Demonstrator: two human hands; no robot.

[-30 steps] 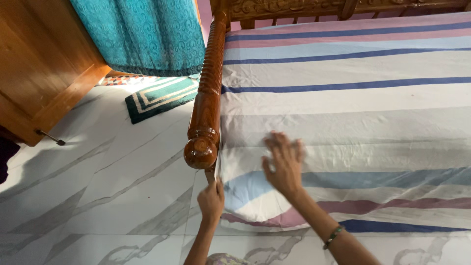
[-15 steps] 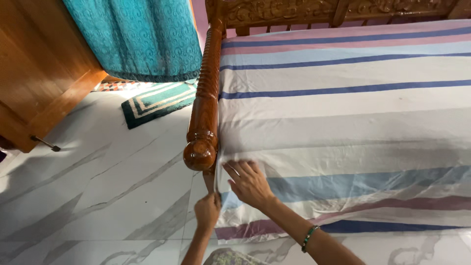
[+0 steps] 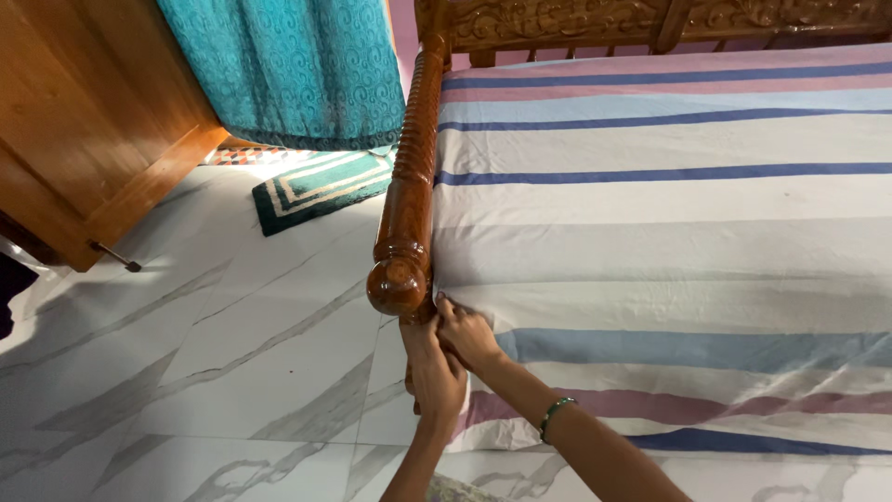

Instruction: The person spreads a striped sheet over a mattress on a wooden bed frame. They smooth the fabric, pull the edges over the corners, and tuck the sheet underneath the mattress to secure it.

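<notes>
Both hands meet at the near left corner of the bed, just below the round knob of the turned wooden bedpost point(image 3: 398, 284). The left hand point(image 3: 433, 370) sits lower, against the post's underside, fingers curled; what it pinches cannot be told. The right hand point(image 3: 467, 335) lies just above and to the right, fingertips pressed together on the edge of the striped bedsheet point(image 3: 650, 242). The sheet spreads rightward and away from both hands, its stripes running across the bed.
</notes>
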